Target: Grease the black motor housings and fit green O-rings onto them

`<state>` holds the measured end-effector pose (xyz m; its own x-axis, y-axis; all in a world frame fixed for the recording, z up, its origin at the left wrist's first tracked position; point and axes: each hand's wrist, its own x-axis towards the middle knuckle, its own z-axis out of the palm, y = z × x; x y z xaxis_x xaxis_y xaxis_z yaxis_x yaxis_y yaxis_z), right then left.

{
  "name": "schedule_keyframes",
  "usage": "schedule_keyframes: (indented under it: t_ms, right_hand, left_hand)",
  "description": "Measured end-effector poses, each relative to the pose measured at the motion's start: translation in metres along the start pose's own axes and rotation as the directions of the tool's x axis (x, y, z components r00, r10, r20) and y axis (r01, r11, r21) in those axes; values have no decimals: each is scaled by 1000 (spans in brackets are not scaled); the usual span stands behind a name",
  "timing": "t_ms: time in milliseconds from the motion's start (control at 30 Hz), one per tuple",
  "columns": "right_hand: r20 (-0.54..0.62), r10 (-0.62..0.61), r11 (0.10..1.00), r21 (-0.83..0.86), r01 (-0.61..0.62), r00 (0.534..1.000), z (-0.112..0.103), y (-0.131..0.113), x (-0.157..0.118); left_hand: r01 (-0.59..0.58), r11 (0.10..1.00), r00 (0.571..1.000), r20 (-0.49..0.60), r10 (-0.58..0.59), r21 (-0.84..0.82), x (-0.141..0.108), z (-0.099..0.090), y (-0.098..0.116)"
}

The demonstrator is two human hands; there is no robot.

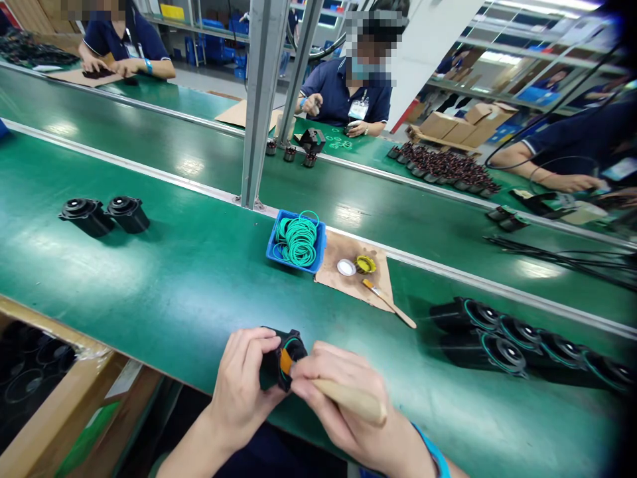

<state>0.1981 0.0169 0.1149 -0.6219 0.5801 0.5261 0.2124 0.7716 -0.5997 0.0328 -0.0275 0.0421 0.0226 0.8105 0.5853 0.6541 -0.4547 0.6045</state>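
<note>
My left hand (243,385) grips a black cylindrical housing (271,368) from its left side, near the bench's front edge. A green ring runs around the rim of the housing's face, which is turned toward my right hand (348,398). That hand is closed on a brush with a pale wooden handle (348,400). The brush's orange bristles (286,362) touch the ringed face of the housing. Beyond my hands lies brown cardboard (338,285), with a small yellow-rimmed pot (365,265), a white lid (346,267) and a second brush (391,304) on it.
A blue bin (296,265) holds green rings. Two black housings (127,214) stand at left, several more with green rings (502,352) at right. A metal post (253,133) rises at the bench's back edge. A carton of black parts (64,405) sits lower left. Co-workers sit opposite.
</note>
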Motion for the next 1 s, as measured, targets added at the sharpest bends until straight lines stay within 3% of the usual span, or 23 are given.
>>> schedule_keyframes:
  t_ms: [200,433,533,600,667,767,867,1000]
  right_hand:
    - [166,-121,983,-118,141,979,-2,-1,-13]
    - [285,-101,966,-200,162,953,-10,3,-12]
    - [239,-83,981,-154,122,967,-15,7,-10]
    - [147,-57,998,-30,62,988,-18,7,-9]
    - [27,31,993,115,-34,999,-18,6,-8]
    - [-86,230,946,252,-202,969,-14,4,-7]
    - [-97,337,910,288,-298,936,-7,6,-5]
    - [-105,330,931,203,-305,938,-4,14,0]
  left_hand:
    - [40,999,999,14,-40,-21,0,-1,-4]
    - [95,995,995,21,-94,-34,4,-4,-7]
    - [117,992,993,16,-116,-51,5,-5,-7]
    - [122,991,992,18,-121,-60,4,-6,-7]
    - [115,992,993,23,-114,-53,2,-5,-7]
    - [82,996,996,36,-81,-20,-2,-3,-5]
    - [37,999,999,39,-37,10,-4,-2,-3]
    - [15,1000,999,44,-16,20,-5,-1,-2]
